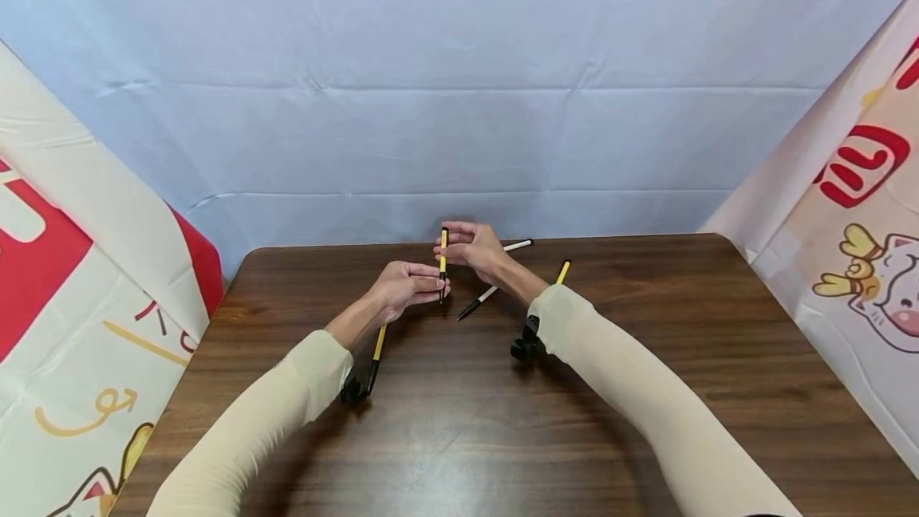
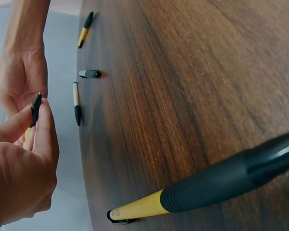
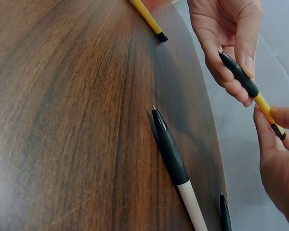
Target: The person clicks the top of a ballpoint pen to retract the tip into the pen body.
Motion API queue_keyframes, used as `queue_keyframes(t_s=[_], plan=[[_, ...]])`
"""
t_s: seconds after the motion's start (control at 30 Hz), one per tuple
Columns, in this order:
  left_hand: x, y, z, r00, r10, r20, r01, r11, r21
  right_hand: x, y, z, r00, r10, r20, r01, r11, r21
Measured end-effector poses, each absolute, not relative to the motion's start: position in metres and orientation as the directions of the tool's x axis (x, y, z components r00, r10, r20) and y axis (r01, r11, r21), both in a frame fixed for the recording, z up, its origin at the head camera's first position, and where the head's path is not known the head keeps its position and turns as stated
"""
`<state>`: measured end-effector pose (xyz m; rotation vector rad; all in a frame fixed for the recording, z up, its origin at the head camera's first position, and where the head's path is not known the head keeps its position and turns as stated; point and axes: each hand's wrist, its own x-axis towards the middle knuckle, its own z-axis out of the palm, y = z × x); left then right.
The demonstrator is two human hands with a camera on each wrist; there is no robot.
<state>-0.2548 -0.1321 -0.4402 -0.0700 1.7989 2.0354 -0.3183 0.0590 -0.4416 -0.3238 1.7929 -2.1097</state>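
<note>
Over the bench (image 1: 459, 429) at twelve o'clock, our left hand (image 1: 404, 291) pinches the pen (image 1: 443, 250) by its black grip (image 3: 241, 77), our right hand (image 1: 479, 249) its yellow barrel (image 3: 263, 104). We judge it light, stiff, smooth; the grip likely holds surest.

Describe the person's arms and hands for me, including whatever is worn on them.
The left sleeve and right sleeve are long, pale cream and plain. A left wrist camera and right wrist camera, both small and black, show beside the cuffs. The left hand and right hand wear no gloves.
</note>
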Motion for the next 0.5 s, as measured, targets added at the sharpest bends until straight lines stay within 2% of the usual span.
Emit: queue_keyframes(t_s=[0.5], plan=[[-0.2528,-0.1277,-0.4367,-0.907,0.290,-0.306,-0.336,-0.060,0.940,-0.3166,0.0605,-0.4376,-0.928,-0.370,-0.042,0.078,-0.082,-0.994]])
